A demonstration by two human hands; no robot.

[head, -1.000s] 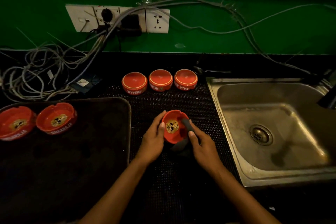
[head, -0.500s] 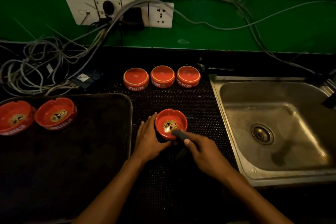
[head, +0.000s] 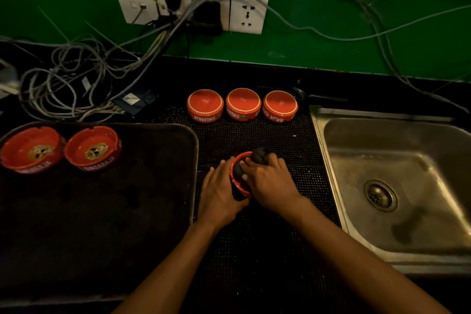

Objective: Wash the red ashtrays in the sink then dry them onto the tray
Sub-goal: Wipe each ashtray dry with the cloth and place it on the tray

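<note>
Holding a red ashtray (head: 239, 183) with the left hand (head: 220, 192), fingers curled round its side. Pressing a dark cloth (head: 257, 158) into the bowl, bunched in the right hand (head: 271, 186). Facing mouth up, round. Sitting between tray edge (head: 195, 160) just left and sink rim (head: 323, 160) right. Bare mat (head: 254, 132) lying beyond the fingers.

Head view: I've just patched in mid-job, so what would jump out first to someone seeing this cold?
The red ashtrays: three upside down in a row behind the hands, two upright on the dark tray at left. At centre, the left hand steadies another ashtray while the right hand presses a dark cloth into it. The steel sink sits right.
</note>
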